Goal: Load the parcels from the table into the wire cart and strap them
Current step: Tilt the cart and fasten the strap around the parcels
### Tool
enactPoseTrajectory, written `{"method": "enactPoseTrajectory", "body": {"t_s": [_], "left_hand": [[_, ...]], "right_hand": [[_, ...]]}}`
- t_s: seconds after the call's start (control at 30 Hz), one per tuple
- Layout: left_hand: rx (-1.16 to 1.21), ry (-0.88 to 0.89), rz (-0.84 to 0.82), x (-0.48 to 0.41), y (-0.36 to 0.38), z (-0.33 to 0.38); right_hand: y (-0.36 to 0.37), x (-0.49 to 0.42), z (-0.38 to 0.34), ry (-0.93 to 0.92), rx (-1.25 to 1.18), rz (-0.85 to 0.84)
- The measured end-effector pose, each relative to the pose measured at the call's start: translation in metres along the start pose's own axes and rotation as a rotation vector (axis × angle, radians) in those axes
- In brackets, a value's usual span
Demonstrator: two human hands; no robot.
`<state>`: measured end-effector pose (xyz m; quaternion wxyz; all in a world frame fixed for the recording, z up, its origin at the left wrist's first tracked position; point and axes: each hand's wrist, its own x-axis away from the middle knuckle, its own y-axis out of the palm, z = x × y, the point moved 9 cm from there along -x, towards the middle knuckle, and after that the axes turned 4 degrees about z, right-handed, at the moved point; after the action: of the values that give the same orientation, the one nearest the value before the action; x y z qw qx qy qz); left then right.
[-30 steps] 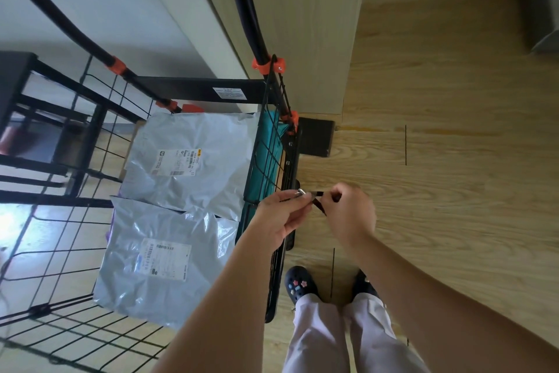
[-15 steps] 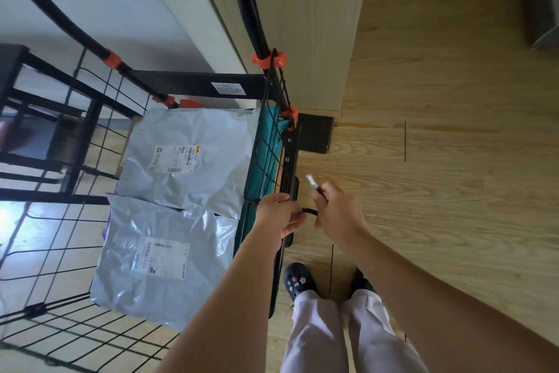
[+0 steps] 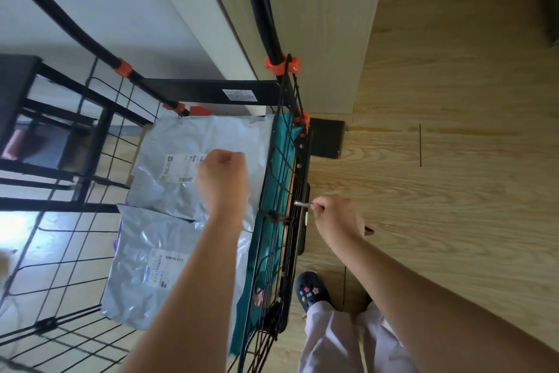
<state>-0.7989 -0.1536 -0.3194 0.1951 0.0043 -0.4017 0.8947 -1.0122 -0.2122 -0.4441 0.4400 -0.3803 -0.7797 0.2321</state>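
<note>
Your right hand (image 3: 335, 217) pinches a metal hook (image 3: 302, 204) at the wire cart (image 3: 196, 90). Left of it, your left hand (image 3: 222, 179) is fisted over 2 grey parcels (image 3: 196, 136); whether it holds anything, I cannot tell.

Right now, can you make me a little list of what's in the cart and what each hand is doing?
cart: black wire cart on a wooden floor
flat inside: upper grey parcel, lower grey parcel
by the wire side: teal parcel
left hand: curled fist over the upper grey parcel; contents hidden
right hand: pinches a metal hook outside the cart's side
</note>
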Motion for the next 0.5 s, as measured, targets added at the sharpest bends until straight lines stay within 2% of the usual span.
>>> {"method": "enactPoseTrajectory", "body": {"t_s": [0.07, 0.17, 0.23, 0.4, 0.5], "left_hand": [[0.081, -0.279, -0.207, -0.022, 0.031, -0.048], [0.012, -0.476, -0.557, -0.010, 0.079, -0.090], [0.004, -0.454, -0.642, -0.004, 0.094, -0.096], [-0.100, -0.294, -0.698, -0.008, 0.109, -0.096], [-0.127, -0.271, -0.707, -0.011, 0.112, -0.097]], "right_hand": [[0.011, -0.007, 0.000, -0.017, -0.004, -0.008], [0.029, -0.014, -0.002, -0.062, -0.059, 0.006], [0.035, -0.019, -0.006, -0.100, -0.094, 0.032], [0.047, -0.023, -0.015, -0.180, -0.147, 0.036], [0.046, -0.023, -0.011, -0.151, -0.189, 0.071]]}}
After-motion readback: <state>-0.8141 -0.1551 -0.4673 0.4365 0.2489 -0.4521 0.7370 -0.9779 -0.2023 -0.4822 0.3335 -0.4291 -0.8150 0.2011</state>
